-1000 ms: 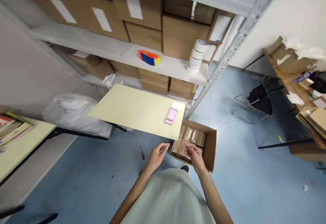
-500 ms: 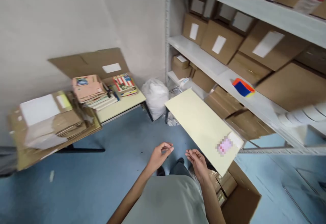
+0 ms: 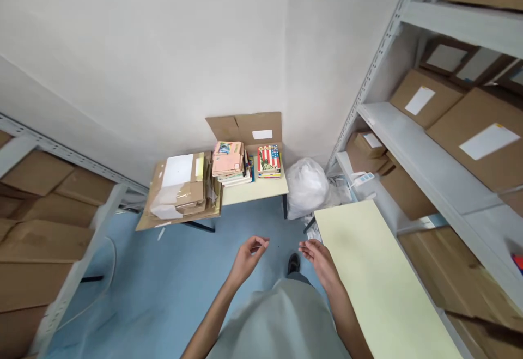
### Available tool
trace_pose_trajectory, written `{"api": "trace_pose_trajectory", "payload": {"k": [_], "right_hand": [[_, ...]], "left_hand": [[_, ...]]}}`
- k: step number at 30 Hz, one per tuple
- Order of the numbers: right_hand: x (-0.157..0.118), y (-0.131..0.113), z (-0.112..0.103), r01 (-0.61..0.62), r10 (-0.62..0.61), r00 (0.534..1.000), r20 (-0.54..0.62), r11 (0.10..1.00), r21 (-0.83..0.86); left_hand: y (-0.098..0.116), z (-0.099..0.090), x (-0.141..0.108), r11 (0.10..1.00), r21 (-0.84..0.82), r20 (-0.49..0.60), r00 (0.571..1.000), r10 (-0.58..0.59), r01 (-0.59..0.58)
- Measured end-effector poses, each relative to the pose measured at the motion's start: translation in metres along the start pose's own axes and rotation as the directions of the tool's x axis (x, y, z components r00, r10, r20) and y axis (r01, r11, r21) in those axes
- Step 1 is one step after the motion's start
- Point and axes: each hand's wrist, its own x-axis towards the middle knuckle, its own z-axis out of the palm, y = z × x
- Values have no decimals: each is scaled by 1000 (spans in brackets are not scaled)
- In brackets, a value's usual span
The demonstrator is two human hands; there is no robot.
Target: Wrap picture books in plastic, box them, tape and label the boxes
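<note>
Both hands are held in front of my body at waist height, a short gap between them. My left hand (image 3: 248,260) has its fingers loosely bent, the thumb close to the fingertips, and no object shows in it. Opposite it, my right hand (image 3: 317,256) is half curled in the same way, with nothing visible in it. Neither hand touches anything. Beyond them, a pile of pink-covered books (image 3: 229,163) and a smaller stack topped by a flag-patterned book (image 3: 268,158) lie on a low pale table (image 3: 241,193).
Flattened cardboard (image 3: 180,190) is piled at that table's left. A white plastic bag (image 3: 307,187) stands on the floor beside it. To my right is another pale table (image 3: 379,272), before a shelf rack (image 3: 433,146) of cartons. More shelved cartons (image 3: 44,239) stand left.
My view has swung left and come closer to the table with books. The left shelf has come into view; the pink item on the right table is out of sight. Both hands keep nearly the same pose.
</note>
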Motion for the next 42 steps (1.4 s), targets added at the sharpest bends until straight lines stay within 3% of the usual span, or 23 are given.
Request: {"api": "trace_pose_trajectory", "payload": {"k": [7,15,21,25,28,31,33,37,42], "right_hand": [[77,-66,22,-29,49,982,181,993,-111],[128,-87,44,-73,93,979,183,991,-116],[149,-86,58,-72,91,987,130,987,-143],[162,-92,77,-20,25,999,35,991,-135],[172,-95,100,12,-18,998,-59,996,-94],[179,-95,128,30,-37,994,-101,997,-71],[184,-93,148,30,-38,993,-110,997,-72],[194,-87,189,32,-42,992,-116,996,-85],[206,-80,233,0,-16,994,-106,989,-149]], "left_hand": [[30,4,54,999,37,-144,990,-16,22],[24,-10,96,994,33,-211,973,-94,103],[2,-48,161,991,136,-235,972,21,12],[-11,-101,224,880,458,-248,934,257,-121],[-13,-149,278,707,687,-163,911,379,-171],[-16,-188,324,566,798,-40,920,390,-205],[-20,-204,345,506,821,60,922,383,-264],[-34,-217,360,449,788,237,881,411,-421],[-44,-219,352,435,752,305,847,436,-495]]}}
